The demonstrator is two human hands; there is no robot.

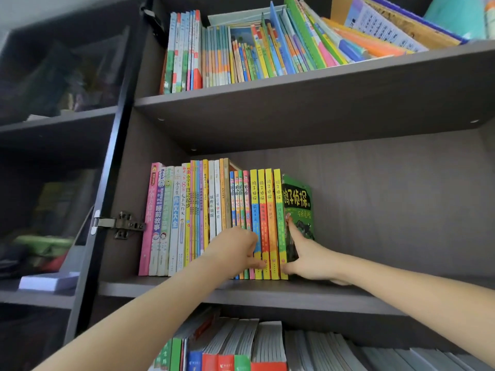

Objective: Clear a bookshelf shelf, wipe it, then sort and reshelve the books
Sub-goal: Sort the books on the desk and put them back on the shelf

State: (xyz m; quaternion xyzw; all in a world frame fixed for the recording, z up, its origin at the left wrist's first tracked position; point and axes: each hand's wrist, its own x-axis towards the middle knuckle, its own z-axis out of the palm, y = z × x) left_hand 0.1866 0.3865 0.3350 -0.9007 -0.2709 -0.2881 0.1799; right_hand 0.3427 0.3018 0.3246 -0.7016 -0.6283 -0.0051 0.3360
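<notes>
We are steadying the books: left hand fingers curled on spines, right hand fingers straight against the green book.

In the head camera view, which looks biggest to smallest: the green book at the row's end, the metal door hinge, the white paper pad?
1. green book
2-3. metal hinge and white paper pad look about alike, so I won't rank them.

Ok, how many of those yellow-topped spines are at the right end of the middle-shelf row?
4 yellow-topped spines, standing side by side between the pink spine and the green-cover book. More may hide behind that cover.
</notes>
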